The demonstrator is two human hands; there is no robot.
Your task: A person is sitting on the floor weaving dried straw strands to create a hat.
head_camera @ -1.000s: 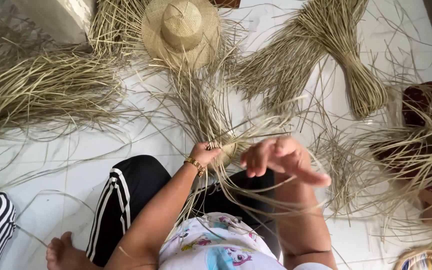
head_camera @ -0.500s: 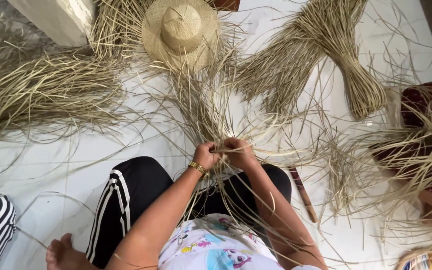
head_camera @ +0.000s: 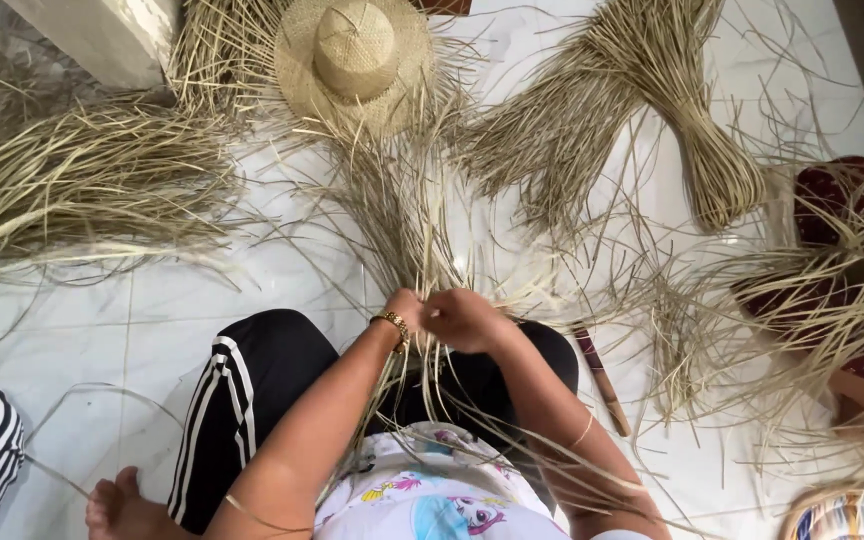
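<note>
The floor [head_camera: 202,290] is white tile. A woven straw hat [head_camera: 354,62] lies at the top centre, its unfinished brim strands fanning out. A loose straw pile [head_camera: 72,190] lies at the left. A tied straw bundle [head_camera: 652,110] lies at the upper right. A brown stick-shaped tool [head_camera: 604,382] lies to the right of the seated person's knee. Stray straw strands [head_camera: 552,270] are scattered between these.

Head camera, steep downward view, close over lap.
</note>
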